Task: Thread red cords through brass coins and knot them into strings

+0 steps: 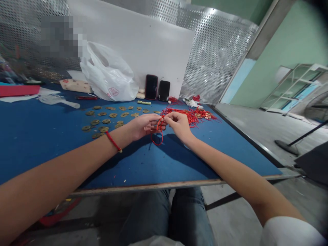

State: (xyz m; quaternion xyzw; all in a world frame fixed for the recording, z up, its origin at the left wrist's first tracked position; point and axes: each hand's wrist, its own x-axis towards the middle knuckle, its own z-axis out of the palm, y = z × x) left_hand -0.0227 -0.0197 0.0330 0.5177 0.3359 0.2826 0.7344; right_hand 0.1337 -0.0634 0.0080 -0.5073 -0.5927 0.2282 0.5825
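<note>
Above the blue table (153,164), my left hand (146,126) is closed on a red cord (162,133), which hangs below the fingers in a loop. My right hand (178,125) pinches the same cord close to the left fingertips. Behind my right hand lies a tangled pile of red cords (192,116), with a few coins (198,115) at its right side. Several brass coins (106,121) are spread in small overlapping groups to the left of my hands. A red braided bracelet (112,140) is on my left wrist.
A white plastic bag (110,75) stands at the back left, beside two dark phones (151,87) leaning on a white board (138,37). A clear plastic scoop (60,100), a patterned pouch (76,85) and a red sheet (19,90) lie at the far left.
</note>
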